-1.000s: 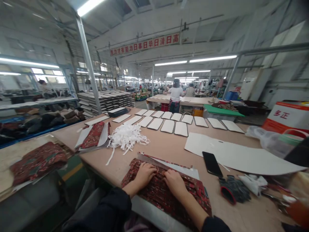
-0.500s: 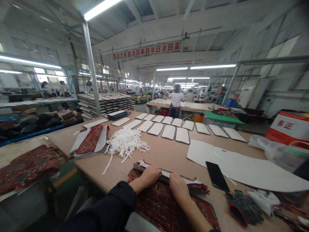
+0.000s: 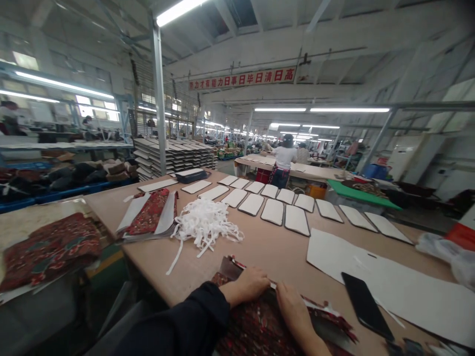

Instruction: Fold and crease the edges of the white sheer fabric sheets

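Red patterned fabric (image 3: pixel 256 321) lies at the near edge of our worktop (image 3: pixel 272 247). Our L hand (image 3: pixel 254 283) & R hand (image 3: pixel 292 305), just beside each other, both have fingers curled closed on its far edge, gripping it. Beyond the L hand we've a pile of wht strips (image 3: pixel 208 225); a blk phone (image 3: pixel 365 304) lies off to the R.

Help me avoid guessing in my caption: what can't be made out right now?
Head view:
How the left hand and right hand grip the dark red patterned cloth underneath: hidden by hands and cloth.
The cloth's near end: cut off by the bottom edge.
Dark items below the black, flat rectangular phone: cut off there too.
Red-and-white object: cut off by the right edge.
What the distant person in a white top has in hand: hidden by their body.
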Motion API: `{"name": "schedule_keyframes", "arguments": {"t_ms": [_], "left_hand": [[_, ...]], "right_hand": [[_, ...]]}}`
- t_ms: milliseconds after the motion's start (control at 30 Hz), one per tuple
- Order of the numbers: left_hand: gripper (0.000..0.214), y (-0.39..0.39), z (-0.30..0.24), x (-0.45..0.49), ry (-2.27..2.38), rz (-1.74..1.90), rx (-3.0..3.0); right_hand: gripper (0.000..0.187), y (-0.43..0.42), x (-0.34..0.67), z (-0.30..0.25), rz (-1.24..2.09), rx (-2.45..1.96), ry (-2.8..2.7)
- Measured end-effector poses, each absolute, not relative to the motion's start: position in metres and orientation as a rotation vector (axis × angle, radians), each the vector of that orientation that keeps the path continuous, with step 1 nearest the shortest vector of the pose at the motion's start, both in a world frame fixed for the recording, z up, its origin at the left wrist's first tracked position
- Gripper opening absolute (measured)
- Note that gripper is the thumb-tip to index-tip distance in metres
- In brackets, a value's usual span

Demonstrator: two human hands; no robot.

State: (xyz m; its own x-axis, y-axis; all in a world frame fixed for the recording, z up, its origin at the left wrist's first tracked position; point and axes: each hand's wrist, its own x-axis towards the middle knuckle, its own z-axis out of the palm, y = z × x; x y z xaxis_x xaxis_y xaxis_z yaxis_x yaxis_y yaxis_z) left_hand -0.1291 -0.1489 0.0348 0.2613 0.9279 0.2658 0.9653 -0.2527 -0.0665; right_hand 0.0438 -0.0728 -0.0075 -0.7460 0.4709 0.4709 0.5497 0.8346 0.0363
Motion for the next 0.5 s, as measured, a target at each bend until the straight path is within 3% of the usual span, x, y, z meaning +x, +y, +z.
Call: {"name": "schedule_keyframes", "arguments": {"t_ms": [233, 500], "left_hand": [[0.021, -0.157, 0.039, -0.195, -1.877, -0.235, -2.232], [0.018, -0.146, 0.039, -0.201, -1.887, -0.222, -2.238]], "right_hand": [[0.023, -0.072, 0.042, 0.014, -0.011, -0.906, -2.688], [0.028, -0.073, 0.034, 0.036, -0.050, -1.075, -2.703]]}}
